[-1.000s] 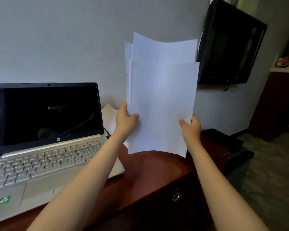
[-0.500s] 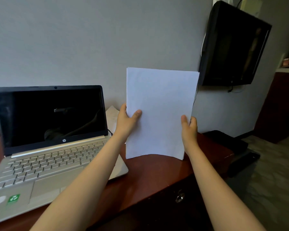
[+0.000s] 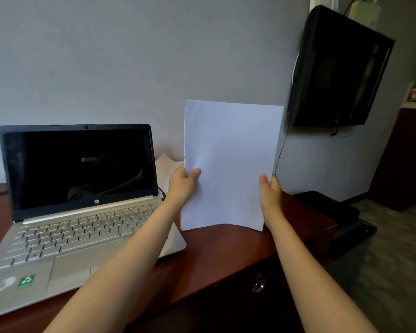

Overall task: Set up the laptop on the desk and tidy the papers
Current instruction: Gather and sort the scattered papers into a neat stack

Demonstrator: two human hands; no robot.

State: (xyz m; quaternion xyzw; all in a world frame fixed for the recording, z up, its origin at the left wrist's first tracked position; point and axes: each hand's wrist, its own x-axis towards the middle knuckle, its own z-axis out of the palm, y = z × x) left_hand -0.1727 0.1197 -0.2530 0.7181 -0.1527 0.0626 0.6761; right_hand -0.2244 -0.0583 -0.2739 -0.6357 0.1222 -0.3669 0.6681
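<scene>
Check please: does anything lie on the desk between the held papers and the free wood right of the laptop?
Nothing visible does. The left hand and right hand hold the stack of white paper sheets upright over the reddish-brown wooden desk; the wood below it shows nothing. The open silver laptop lies left, its corner close.

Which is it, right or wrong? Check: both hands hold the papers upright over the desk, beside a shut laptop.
Wrong. The head view shows the laptop open, screen dark. The left hand and right hand do hold the papers upright over the desk.
</scene>
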